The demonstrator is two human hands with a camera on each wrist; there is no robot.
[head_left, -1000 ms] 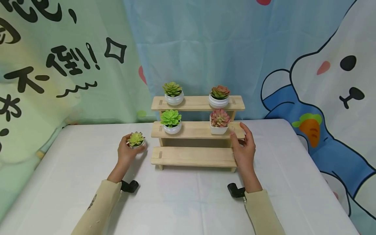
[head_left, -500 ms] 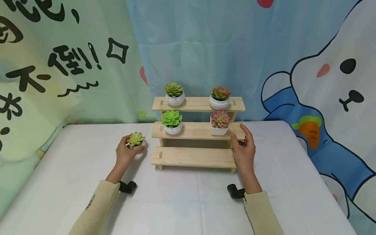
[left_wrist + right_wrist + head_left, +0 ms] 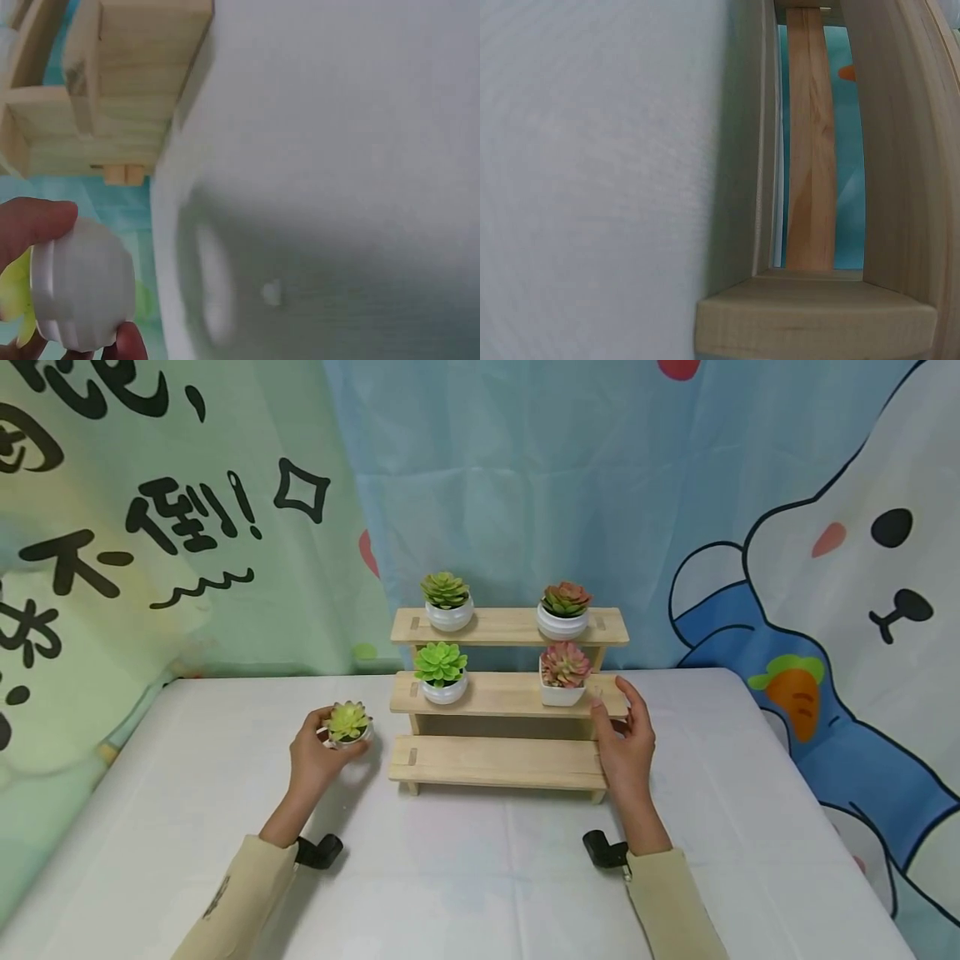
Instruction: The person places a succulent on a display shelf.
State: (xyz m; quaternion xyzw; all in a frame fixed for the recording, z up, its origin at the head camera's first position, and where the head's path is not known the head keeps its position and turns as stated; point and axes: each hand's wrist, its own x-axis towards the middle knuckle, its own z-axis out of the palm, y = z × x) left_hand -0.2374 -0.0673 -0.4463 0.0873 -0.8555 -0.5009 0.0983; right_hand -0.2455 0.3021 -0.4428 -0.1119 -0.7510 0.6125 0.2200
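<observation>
Wooden three-tier stand (image 3: 495,762) is being steadied by your right hand (image 3: 626,747), its loosely curved fingers resting on the right end. Your left hand (image 3: 315,756) is gripping the yellow-green succulent pot (image 3: 348,725) left of the stand; I judge the next move calls for carrying it level onto the bare bottom tier.

left hand (image 3: 315,758): slid a bit toward the person and a touch left, forearm pulled back with it

small succulent pot (image 3: 348,725): came along in the fingers, sits slightly nearer the person now; the left wrist view shows its white base off the tablecloth (image 3: 337,150)

gap to the wooden stand (image 3: 495,762): roughly the same, if anything a hair wider

whole view: nudged a little, so the stand sits a touch lower and to the right in the picture
</observation>
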